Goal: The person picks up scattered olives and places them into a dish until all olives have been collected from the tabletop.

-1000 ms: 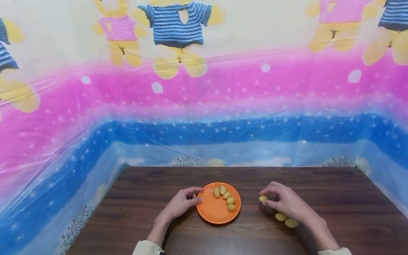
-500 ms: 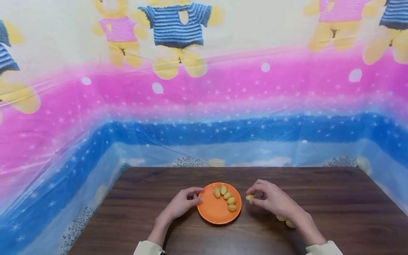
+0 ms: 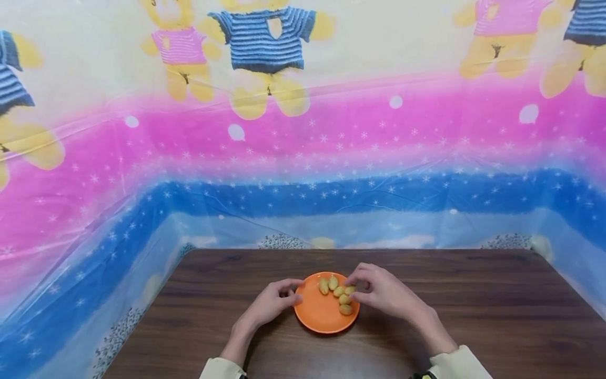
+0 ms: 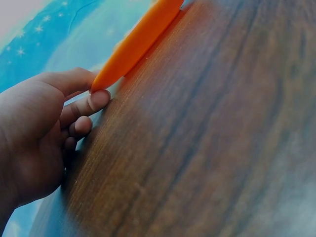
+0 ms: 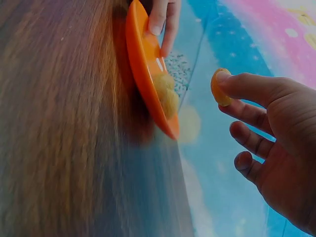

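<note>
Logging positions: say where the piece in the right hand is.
Head view: the piece is pinched in the right hand over the orange plate's right side.

No words, numbers, labels or brand names to read in any view. Backdrop sheet (image 3: 303, 158) has only pictures: teddy bears in striped shirts, stars, dots. Orange plate (image 3: 318, 316) plain, no print. Brown table (image 3: 473, 316) plain wood grain, no sticker, no sign.
</note>
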Demonstrator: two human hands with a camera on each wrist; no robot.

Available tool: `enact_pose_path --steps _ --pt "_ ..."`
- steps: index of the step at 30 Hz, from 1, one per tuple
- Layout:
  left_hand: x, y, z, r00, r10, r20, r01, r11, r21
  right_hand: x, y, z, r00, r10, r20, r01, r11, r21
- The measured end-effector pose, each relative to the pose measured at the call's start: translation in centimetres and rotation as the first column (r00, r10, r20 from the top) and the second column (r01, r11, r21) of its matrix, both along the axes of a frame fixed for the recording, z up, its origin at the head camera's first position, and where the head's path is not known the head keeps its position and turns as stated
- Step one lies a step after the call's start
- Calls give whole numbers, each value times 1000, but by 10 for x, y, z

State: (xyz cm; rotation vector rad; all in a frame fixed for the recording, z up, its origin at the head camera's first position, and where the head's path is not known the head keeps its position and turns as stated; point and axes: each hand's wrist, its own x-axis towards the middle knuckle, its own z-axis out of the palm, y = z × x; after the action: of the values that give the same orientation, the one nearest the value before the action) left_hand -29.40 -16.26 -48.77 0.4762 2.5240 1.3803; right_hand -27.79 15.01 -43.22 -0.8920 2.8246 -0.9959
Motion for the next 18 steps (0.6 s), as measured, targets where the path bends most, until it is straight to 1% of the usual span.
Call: enact_pose_path --steps 6,9,13,18 --pt "0 1 1 1000 6 11 -6 1000 -2 -8 -14 1 999 43 26 -43 999 2" --pt "0 2 1 1000 7 10 -7 1000 -5 -11 -20 2 998 50 48 -50 999 12" --pt "0 2 2 1000 5 3 -5 1000 -5 -16 -30 3 996 67 52 -68 998 12" --pt "2 0 2 1000 7 3 -7 1000 -4 -23 -42 2 993 102 54 -102 995 -16"
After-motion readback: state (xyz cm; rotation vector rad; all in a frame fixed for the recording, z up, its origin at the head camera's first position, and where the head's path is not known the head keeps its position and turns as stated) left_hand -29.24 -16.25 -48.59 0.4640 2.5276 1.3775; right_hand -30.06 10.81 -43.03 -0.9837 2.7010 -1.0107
